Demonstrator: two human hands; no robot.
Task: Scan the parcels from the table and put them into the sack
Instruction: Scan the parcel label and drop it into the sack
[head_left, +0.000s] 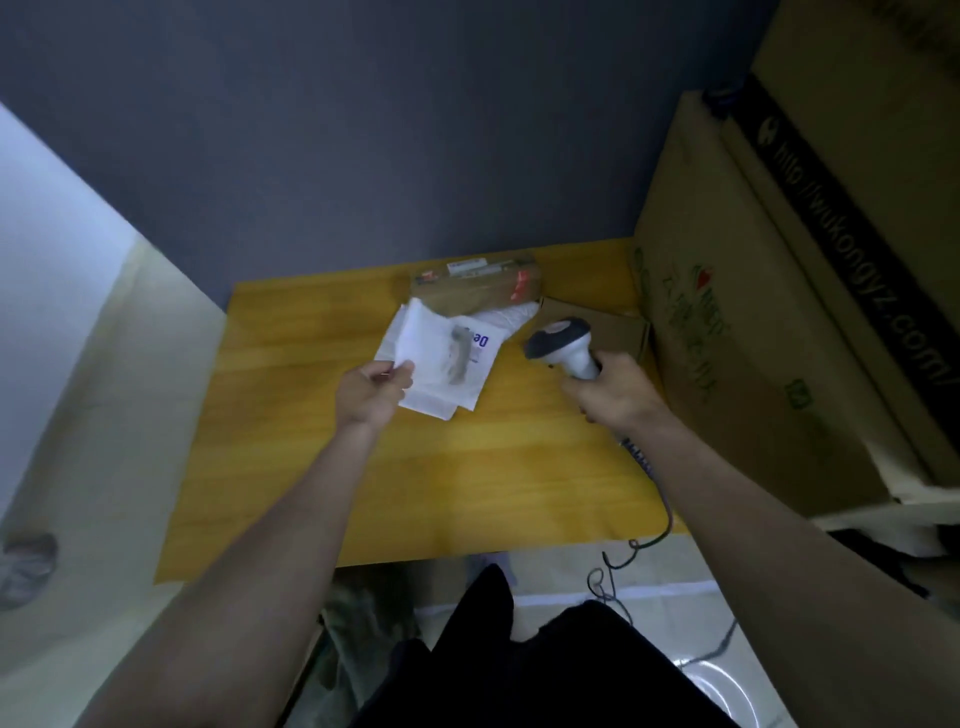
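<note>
My left hand (371, 392) pinches the near left corner of a flat white parcel (441, 358) with blue print, lying over the yellow wooden table (415, 467). My right hand (613, 392) grips the handle of a white and dark barcode scanner (558, 343), whose head points left toward the white parcel. Behind them lie a brown taped parcel (475, 288), a second white bag (506, 317) partly under it, and a small cardboard box (613, 332) behind the scanner. A sack is not clearly visible.
Large cardboard boxes (769, 312) stand against the table's right side. A dark blue wall (363, 156) backs the table. The scanner's coiled cable (644, 530) hangs off the front edge. Camouflage fabric (358, 623) lies on the floor under the table's front.
</note>
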